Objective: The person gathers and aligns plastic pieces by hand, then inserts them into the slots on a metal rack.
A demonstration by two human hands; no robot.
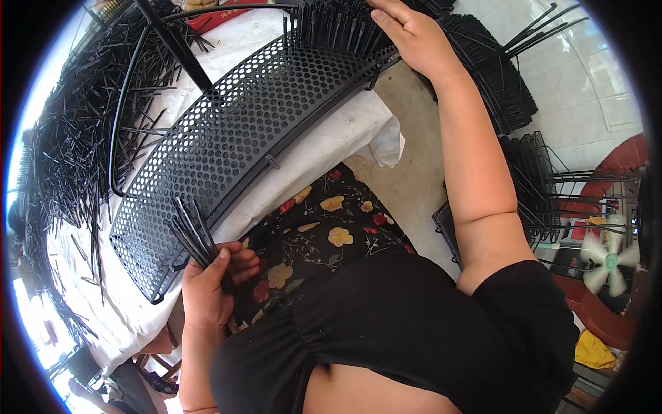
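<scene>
A long curved black panel (234,131) full of round holes lies across the white-covered table before me. Thin black strips (334,31) stand upright in rows at its far right end. My right hand (414,38) reaches to that end, fingers stretched out and thumb apart, beside the standing strips; its fingertips are partly cut off by the view's rim. Near the panel's close left end, my left hand (215,279) grips a small bundle of loose black strips (196,238) between thumb and palm, their ends pointing up over the panel.
A big heap of loose black strips (89,117) covers the table's left side. A black rod (179,48) and a bent wire hoop rise by the panel. More black bristly panels (483,76) and wire-legged racks (531,165) stand at right, near a fan (610,262).
</scene>
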